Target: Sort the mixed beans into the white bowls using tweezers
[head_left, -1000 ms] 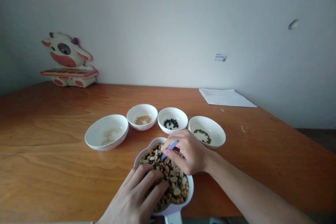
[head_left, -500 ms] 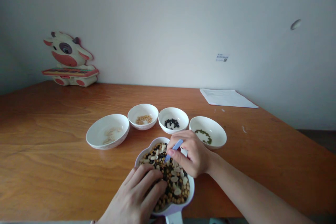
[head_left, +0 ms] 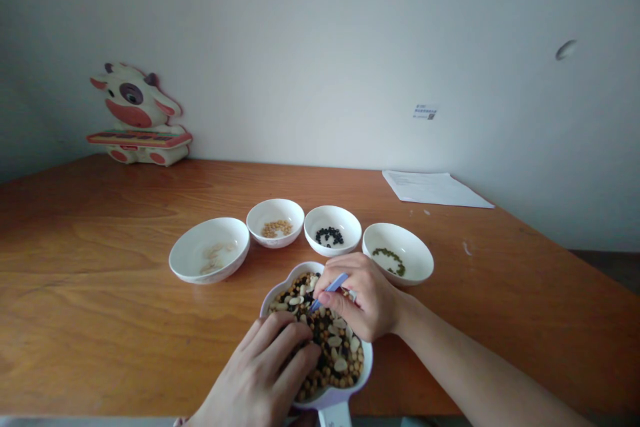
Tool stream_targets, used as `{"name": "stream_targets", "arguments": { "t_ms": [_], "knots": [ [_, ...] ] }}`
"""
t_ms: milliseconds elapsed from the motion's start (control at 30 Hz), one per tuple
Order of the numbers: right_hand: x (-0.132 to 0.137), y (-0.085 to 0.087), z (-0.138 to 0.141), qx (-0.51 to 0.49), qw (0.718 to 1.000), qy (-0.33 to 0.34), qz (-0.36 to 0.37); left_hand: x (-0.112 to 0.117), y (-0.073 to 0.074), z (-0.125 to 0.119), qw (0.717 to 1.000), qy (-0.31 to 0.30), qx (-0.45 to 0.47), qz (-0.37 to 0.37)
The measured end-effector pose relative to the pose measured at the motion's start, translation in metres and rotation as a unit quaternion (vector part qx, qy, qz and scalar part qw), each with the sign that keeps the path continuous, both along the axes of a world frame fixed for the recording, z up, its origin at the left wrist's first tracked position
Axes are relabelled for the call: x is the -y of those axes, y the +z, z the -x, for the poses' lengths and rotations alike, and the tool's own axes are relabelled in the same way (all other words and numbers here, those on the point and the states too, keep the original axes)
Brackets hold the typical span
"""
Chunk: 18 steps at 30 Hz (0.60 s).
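Note:
My right hand [head_left: 357, 297] pinches light purple plastic tweezers [head_left: 334, 285], their tip down among the mixed beans and peanuts [head_left: 336, 347]. These fill a clover-shaped white and lilac dish [head_left: 367, 360] with a short white handle [head_left: 336, 415]. Over the dish's left rim lies my left hand [head_left: 267, 367], fingers curled and closed on it. Its fingertips sink among the beans and are partly hidden. Behind the dish stand white bowls: one with pale peanut pieces [head_left: 173, 260], one with yellow soybeans [head_left: 277, 228], one with black beans [head_left: 329, 236] and one with green beans [head_left: 390, 260].
A cow-shaped toy keyboard [head_left: 140, 120] stands at the back left of the wooden table [head_left: 100, 320]. White paper sheets [head_left: 437, 188] lie at the back right, near the wall. A small printed label [head_left: 425, 111] is on the wall.
The tweezers have shifted slightly left and down within the dish, at a flatter slant. My left hand stays on the rim. The whole view has drifted a little.

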State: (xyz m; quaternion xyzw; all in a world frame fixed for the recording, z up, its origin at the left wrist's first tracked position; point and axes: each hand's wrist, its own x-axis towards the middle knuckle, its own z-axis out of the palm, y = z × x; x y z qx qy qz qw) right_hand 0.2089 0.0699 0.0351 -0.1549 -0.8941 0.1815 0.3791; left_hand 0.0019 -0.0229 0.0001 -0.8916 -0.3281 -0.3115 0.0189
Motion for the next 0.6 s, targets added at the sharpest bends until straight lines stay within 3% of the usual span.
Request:
{"name": "stream_targets", "arguments": {
  "t_ms": [600],
  "knots": [
    [0.0008, 0.0005, 0.0015, -0.001, 1.0, 0.006, 0.001, 0.0037, 0.0048, 0.004, 0.999, 0.005, -0.026, 0.022]
  ]
}}
